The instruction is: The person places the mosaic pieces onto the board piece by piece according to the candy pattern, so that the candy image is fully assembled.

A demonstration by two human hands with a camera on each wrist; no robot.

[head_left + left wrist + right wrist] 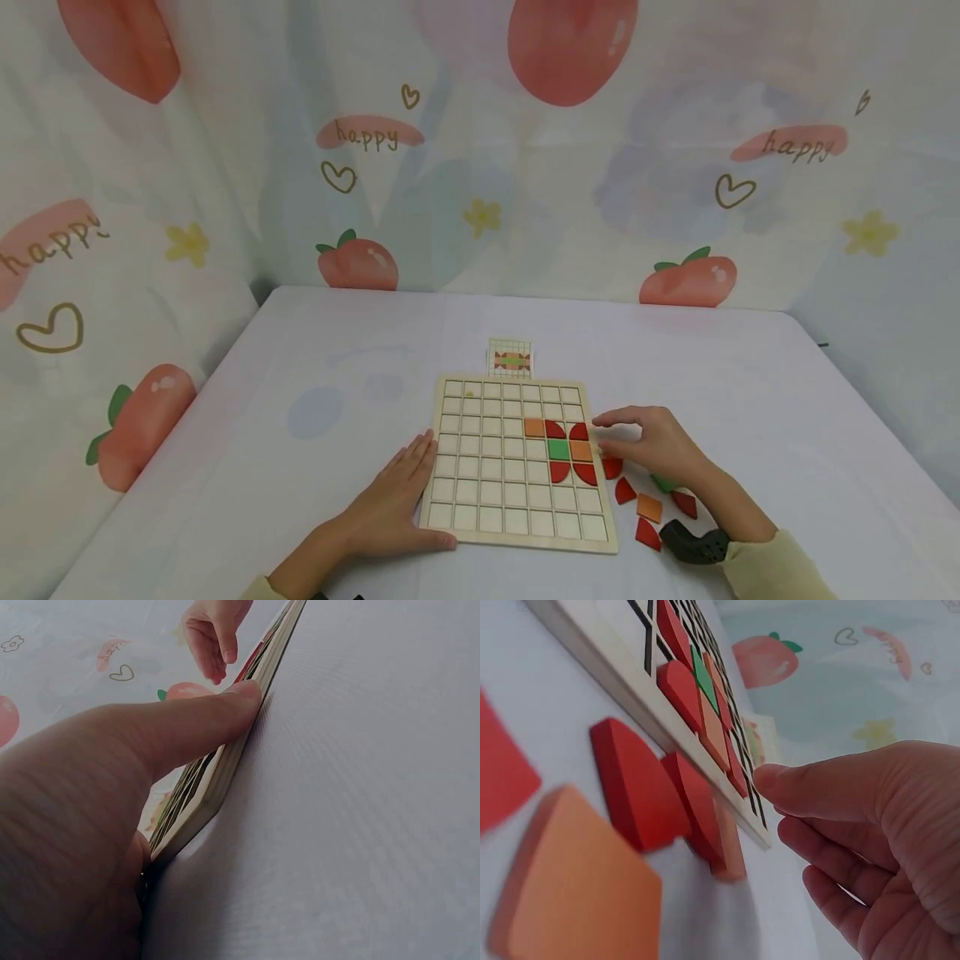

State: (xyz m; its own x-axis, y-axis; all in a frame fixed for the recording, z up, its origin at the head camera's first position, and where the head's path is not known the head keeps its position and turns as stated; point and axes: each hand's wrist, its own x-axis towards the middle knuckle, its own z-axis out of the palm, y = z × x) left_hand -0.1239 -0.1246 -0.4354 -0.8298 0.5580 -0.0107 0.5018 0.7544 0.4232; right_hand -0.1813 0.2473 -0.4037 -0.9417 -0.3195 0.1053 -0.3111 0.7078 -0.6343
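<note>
A pale wooden grid board (517, 539) lies on the table. On its right part sit a green square (558, 449), orange squares (581, 451) and several red quarter-round pieces (559, 472). My left hand (386, 504) rests along the board's left side, fingers straight, thumb on the front rim near the corner; in the left wrist view the thumb (199, 727) presses the rim. My right hand (656, 442) hovers at the right edge beside the red pieces. Its thumb (825, 780) and fingers are bent loosely and apart, with nothing visible between them.
Loose pieces lie right of the board: red ones (625, 491), an orange square (649, 507) and a green one (663, 482) partly under the right hand. Beyond the board's far edge is a pattern card (512, 360). A black band (693, 543) is on the right wrist. Printed curtains surround the table.
</note>
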